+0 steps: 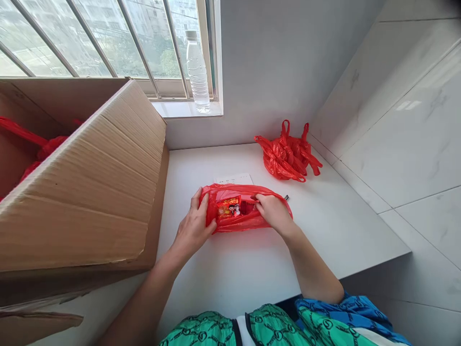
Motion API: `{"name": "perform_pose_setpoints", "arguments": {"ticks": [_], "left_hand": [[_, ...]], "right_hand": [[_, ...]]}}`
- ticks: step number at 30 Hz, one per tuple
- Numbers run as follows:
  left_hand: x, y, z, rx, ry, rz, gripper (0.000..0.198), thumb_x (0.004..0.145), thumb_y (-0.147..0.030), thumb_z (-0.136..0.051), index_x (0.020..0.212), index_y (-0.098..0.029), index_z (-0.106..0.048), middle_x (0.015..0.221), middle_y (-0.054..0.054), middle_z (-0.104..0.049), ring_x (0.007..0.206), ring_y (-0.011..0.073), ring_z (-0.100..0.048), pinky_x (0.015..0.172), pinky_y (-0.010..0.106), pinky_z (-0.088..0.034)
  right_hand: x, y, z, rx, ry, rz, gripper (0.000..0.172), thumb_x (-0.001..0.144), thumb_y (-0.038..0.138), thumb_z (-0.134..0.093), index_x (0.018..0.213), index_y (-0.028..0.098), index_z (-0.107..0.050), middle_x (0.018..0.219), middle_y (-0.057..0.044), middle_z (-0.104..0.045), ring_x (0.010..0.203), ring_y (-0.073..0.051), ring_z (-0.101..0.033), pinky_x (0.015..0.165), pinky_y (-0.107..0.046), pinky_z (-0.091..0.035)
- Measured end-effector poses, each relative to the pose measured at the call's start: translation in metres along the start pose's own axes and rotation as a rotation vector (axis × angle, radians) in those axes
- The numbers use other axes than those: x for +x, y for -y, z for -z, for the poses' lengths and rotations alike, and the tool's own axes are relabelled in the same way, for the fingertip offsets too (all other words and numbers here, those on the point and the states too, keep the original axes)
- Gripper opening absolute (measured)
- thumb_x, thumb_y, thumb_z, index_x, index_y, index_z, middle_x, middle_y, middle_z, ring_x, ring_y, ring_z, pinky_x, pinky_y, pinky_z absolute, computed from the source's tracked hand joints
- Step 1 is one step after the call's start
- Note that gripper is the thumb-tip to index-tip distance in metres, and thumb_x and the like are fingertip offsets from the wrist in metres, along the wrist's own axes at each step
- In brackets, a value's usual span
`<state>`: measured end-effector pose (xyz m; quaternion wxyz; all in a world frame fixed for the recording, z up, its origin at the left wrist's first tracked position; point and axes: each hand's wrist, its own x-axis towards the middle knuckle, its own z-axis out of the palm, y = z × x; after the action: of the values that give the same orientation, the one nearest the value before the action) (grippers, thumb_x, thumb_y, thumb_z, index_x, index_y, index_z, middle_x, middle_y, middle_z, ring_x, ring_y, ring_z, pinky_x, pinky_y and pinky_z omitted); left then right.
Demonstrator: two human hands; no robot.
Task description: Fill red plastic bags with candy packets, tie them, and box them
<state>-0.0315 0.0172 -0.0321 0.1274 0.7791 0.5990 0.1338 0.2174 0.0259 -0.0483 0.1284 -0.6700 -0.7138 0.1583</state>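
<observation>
From where I sat at the far end of the feed, I saw both hands at work on one thing, well apart from each other. The left hand (pixel 192 223) lay against the left end of a thin, translucent red plastic bag (pixel 254 223), its thumb and fingers spread; I could not tell whether it pinched the film. The right hand (pixel 273 210) reached over the bag's right part with curled fingers, the fingertips at the mouth, and I could not make out what they gripped, if anything. The bag lay on the white counter (pixel 216 269) in front of the wearer, its mouth gaping upward. Inside I saw a shiny red-and-yellow packet (pixel 228 207) with small cartoon figures, and a dark red item (pixel 248 207) just beside it, near the right fingertips.

Behind the bag, a white printed card (pixel 236 179) showed partly. Farther back to the right sat a knotted red plastic bag (pixel 288 154) with its handle loops sticking up. To the left stood a large brown cardboard box (pixel 97 178) with red plastic (pixel 50 148) inside. Beyond it, a clear ribbed plastic bottle (pixel 198 74) with a white cap stood on the sill (pixel 173 109) of a barred window (pixel 151 33).
</observation>
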Motion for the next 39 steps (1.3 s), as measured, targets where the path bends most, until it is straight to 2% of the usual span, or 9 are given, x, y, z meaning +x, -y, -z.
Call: {"name": "perform_pose_setpoints", "arguments": {"ticks": [3,8,14,20,26,28,31,35,39], "left_hand": [[-0.002,-0.004,-0.004,-0.01,0.038,-0.008,0.078,0.084,-0.024,-0.052,0.156,-0.024,-0.021,0.165,0.011,-0.015,0.123,0.0312,-0.059,0.062,0.032,-0.056],[-0.001,-0.002,-0.017,-0.022,0.09,-0.016,0.084,0.084,-0.022,-0.052,0.159,-0.022,-0.013,0.165,0.014,-0.012,0.123,0.0324,-0.059,0.067,0.034,-0.057],[0.001,0.004,-0.01,-0.125,-0.076,-0.01,0.078,0.092,-0.038,-0.055,0.159,-0.028,-0.015,0.163,0.016,-0.017,0.107,0.0284,-0.066,0.068,0.035,-0.057],[-0.017,0.012,0.016,-0.33,-0.222,-0.027,0.05,0.09,-0.05,-0.059,0.138,-0.036,-0.054,0.161,0.008,-0.027,0.102,0.0222,-0.067,0.066,0.028,-0.059],[-0.032,0.034,0.014,-0.392,-0.177,0.125,0.083,0.083,-0.059,-0.063,0.152,-0.025,-0.032,0.13,0.014,-0.063,0.096,0.0251,-0.07,0.062,0.03,-0.059],[-0.032,0.041,0.011,-0.35,-0.111,0.152,0.078,0.082,-0.063,-0.061,0.146,-0.022,-0.043,0.11,0.01,-0.071,0.084,0.0237,-0.071,0.06,0.03,-0.056],[-0.031,0.044,0.011,-0.343,-0.067,0.114,0.054,0.081,-0.066,-0.061,0.112,-0.022,-0.069,0.087,0.005,-0.073,0.069,0.0203,-0.068,0.058,0.028,-0.053],[-0.031,0.026,0.025,-0.496,-0.16,0.081,0.04,0.082,-0.059,-0.066,0.096,-0.022,-0.072,0.089,0.002,-0.072,0.06,0.0137,-0.062,0.054,0.025,-0.052],[-0.024,-0.001,0.05,-0.705,-0.298,0.056,0.032,0.08,-0.051,-0.072,0.091,-0.02,-0.07,0.089,0.002,-0.069,0.068,0.0135,-0.062,0.059,0.024,-0.055]], "right_hand": [[-0.006,0.001,0.005,-0.171,0.059,0.027,0.023,0.094,0.021,-0.057,0.115,0.022,-0.065,0.104,-0.009,-0.074,0.098,-0.026,-0.07,0.066,-0.029,-0.047],[-0.01,0.003,0.001,-0.17,0.155,0.058,0.025,0.087,0.02,-0.066,0.111,0.021,-0.064,0.099,-0.008,-0.072,0.091,-0.026,-0.069,0.057,-0.028,-0.041],[-0.005,0.007,0.004,-0.015,-0.107,0.201,0.04,0.093,0.031,-0.063,0.13,0.018,-0.057,0.11,-0.012,-0.069,0.095,-0.027,-0.068,0.073,-0.035,-0.052],[-0.035,-0.016,0.044,0.143,-0.461,0.228,0.027,0.1,0.02,-0.049,0.123,0.023,-0.063,0.111,-0.004,-0.072,0.095,-0.019,-0.068,0.08,-0.031,-0.052],[-0.067,-0.033,0.057,-0.054,-0.685,0.153,0.014,0.096,0.03,-0.059,0.098,0.023,-0.071,0.106,-0.005,-0.072,0.096,-0.021,-0.065,0.079,-0.034,-0.051],[-0.068,-0.031,0.048,-0.124,-0.662,0.17,0.015,0.094,0.035,-0.063,0.093,0.023,-0.072,0.117,-0.008,-0.069,0.108,-0.025,-0.062,0.086,-0.038,-0.051],[-0.061,-0.031,0.033,-0.283,-0.535,0.172,0.014,0.086,0.033,-0.072,0.091,0.019,-0.072,0.134,-0.014,-0.06,0.127,-0.033,-0.051,0.1,-0.048,-0.046],[-0.046,-0.033,0.037,-0.37,-0.382,0.186,0.007,0.083,0.013,-0.069,0.079,0.018,-0.071,0.136,-0.013,-0.06,0.131,-0.033,-0.05,0.107,-0.051,-0.041],[-0.032,-0.023,0.064,-0.283,-0.416,0.246,0.017,0.092,0.026,-0.062,0.079,0.021,-0.072,0.137,-0.007,-0.06,0.131,-0.028,-0.049,0.106,-0.048,-0.041]]}}
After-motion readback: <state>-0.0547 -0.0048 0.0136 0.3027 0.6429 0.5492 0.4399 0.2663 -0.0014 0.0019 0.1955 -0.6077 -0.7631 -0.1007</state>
